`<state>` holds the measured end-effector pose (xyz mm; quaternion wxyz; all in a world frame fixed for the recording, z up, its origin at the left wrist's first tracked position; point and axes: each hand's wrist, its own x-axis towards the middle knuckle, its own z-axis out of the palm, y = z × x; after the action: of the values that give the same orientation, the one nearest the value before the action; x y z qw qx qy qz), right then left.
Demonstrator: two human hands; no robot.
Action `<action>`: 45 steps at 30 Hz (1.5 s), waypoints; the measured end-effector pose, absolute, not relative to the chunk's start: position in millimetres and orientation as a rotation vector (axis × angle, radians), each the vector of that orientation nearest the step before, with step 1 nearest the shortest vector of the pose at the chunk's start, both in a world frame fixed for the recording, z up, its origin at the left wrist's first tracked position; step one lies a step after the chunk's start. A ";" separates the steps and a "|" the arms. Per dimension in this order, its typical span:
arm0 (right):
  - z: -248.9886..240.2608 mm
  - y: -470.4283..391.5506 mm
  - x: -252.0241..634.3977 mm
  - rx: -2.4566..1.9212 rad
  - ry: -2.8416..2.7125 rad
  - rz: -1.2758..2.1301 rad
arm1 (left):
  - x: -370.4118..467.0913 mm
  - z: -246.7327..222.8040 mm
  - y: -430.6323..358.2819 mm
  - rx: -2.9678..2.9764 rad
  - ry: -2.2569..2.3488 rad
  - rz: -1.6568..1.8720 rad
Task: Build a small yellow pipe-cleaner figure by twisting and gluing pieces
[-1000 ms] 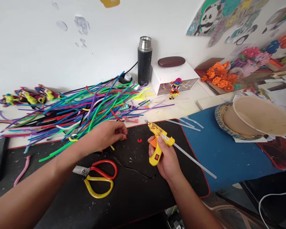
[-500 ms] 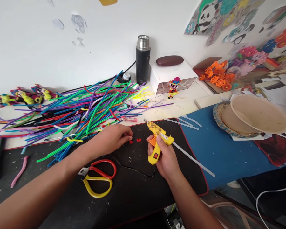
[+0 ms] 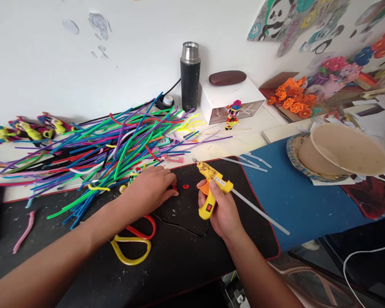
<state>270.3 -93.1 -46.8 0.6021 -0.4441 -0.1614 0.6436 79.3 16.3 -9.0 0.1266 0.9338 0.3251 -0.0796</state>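
Observation:
My right hand [image 3: 223,207] is wrapped round the handle of a yellow hot glue gun [image 3: 213,184], its index finger by the orange trigger. The gun's metal nozzle points up and left, and a long clear glue stick [image 3: 259,211] sticks out of its back. Over the black mat, my left hand [image 3: 154,186] is curled with fingertips bent down at a tiny red piece [image 3: 175,187], which they partly cover; what lies between them is hidden. A second small red curved piece [image 3: 186,186] rests just to the right. Scissors [image 3: 133,250] with red and yellow handles lie below my left wrist.
A large heap of coloured pipe cleaners [image 3: 115,141] spreads along the back left. A black thermos [image 3: 190,81], a white box [image 3: 221,92] and a small doll figure [image 3: 233,114] stand behind. At right are loose glue sticks [image 3: 253,161] and a beige bowl [image 3: 327,149].
My left hand has moved slightly left and turned, its fingers now bending over the nearer red piece, with the wrist covering more of the scissors. The glue gun stays almost still.

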 end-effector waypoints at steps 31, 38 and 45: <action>-47.1 -93.1 271.3 -1.037 -0.365 1.499 | 75.3 -1.5 16.4 2.571 1.172 -0.101; -45.2 -92.3 271.3 -1.035 -0.366 1.503 | 60.2 -4.2 16.4 2.517 1.076 0.068; -45.1 -92.3 270.7 -1.054 -0.361 1.490 | 75.2 -10.2 14.8 2.566 0.983 0.080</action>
<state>270.7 -92.3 -45.1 0.5976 -0.4540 -0.1554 0.6423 75.2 14.8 -10.2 0.1953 0.9155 0.3507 0.0287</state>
